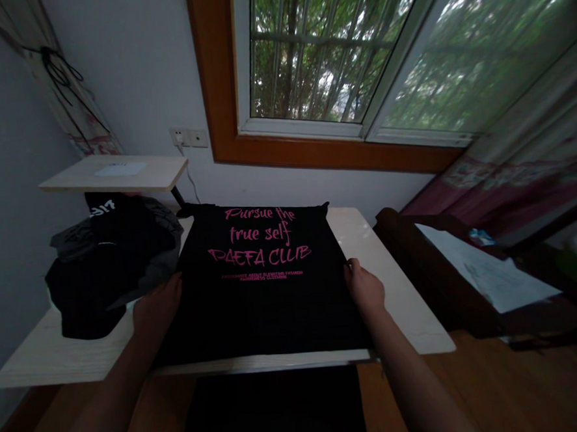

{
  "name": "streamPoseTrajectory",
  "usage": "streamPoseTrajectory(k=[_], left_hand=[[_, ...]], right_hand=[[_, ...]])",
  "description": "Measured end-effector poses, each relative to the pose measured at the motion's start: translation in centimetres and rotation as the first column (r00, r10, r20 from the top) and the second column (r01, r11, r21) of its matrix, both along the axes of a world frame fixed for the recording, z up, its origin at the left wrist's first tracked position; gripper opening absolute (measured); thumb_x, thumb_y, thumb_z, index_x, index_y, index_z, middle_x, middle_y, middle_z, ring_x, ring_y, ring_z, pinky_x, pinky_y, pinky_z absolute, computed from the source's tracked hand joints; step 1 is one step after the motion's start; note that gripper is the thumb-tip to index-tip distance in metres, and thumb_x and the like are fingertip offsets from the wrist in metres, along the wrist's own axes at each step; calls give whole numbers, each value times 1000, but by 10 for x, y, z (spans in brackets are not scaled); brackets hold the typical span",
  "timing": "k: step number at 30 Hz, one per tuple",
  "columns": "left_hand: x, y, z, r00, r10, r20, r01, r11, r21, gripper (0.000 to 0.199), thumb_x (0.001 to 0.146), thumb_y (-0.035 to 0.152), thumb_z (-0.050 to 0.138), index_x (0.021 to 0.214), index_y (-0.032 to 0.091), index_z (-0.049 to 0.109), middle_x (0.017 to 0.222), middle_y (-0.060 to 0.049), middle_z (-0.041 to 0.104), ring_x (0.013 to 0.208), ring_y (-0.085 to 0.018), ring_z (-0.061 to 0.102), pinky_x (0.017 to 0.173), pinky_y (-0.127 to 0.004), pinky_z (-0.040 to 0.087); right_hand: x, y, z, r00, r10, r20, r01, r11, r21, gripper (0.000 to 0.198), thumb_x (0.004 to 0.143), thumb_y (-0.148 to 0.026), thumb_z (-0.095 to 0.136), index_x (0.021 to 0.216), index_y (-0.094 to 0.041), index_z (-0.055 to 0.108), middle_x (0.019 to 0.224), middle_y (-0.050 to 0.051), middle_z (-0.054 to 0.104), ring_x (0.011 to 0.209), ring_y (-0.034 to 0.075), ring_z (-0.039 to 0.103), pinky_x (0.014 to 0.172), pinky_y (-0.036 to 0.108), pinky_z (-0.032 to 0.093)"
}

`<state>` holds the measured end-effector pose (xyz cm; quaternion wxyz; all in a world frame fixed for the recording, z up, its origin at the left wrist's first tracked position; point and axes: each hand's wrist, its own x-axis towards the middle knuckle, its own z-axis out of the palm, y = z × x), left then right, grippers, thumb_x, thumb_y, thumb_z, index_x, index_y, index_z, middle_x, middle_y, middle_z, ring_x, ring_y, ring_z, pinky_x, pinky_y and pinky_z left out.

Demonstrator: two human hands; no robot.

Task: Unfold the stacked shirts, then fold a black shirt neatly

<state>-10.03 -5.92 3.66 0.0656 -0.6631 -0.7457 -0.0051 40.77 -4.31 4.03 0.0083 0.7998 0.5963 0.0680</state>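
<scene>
The black garment point(265, 315) lies spread flat across the middle of the counter point(404, 307), its pink lettering upright to the wearer of the camera: "Pursue the true self" in script, a club name below, then two smaller lines in capitals. Its top edge lies toward the wall, with a small corner sticking out at each end; its lower edge runs close along the counter's near edge.

Both hands are on it, one at each side edge, about level with the small print. The right hand point(365, 288) pinches the right edge between thumb and curled fingers. The left hand point(158, 305) is closed on the left edge — it is in shadow, and its fingertips are hard to make out.

Just beyond the left hand, a heap of dark clothes point(111, 272), black and grey, sits on the counter, partly under a small raised shelf point(75, 177) that carries a white paper point(120, 169). A wall socket point(188, 138) with a plugged-in cable is behind.

Past the counter's right end stands dark brown furniture point(419, 279) with a printed sheet point(492, 272) on it. A wood-framed window point(308, 65) — greenery outside — fills the wall above, with a curtain point(524, 156) at its right.
</scene>
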Motion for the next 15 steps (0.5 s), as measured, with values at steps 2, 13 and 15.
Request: streamPoseTrajectory(k=[2, 13, 15], left_hand=[[-1, -3, 2, 1000, 17, 15, -17, 999, -33, 51, 105, 42, 29, 146, 25, 53, 114, -14, 74, 96, -28, 71, 79, -35, 51], [-9, -37, 16, 991, 45, 130, -31, 994, -106, 49, 101, 48, 40, 147, 32, 52, 128, -10, 70, 110, -29, 69, 86, -38, 54], [-13, -39, 12, 992, 39, 116, -24, 991, -131, 51, 101, 49, 41, 147, 31, 51, 127, -11, 71, 107, -30, 70, 87, -39, 54]], right_hand=[[2, 0, 0, 1000, -9, -8, 9, 1000, -6, 30, 108, -39, 34, 125, -20, 52, 94, 8, 74, 79, 22, 72, 61, 27, 40], [21, -28, -5, 1000, 2, -25, -3, 999, -45, 32, 108, -42, 33, 127, -20, 48, 89, 8, 74, 76, 25, 72, 60, 29, 41], [22, -33, -7, 1000, -1, -26, 0, 999, -48, 34, 108, -43, 32, 128, -20, 47, 89, 8, 74, 76, 26, 72, 60, 29, 41]])
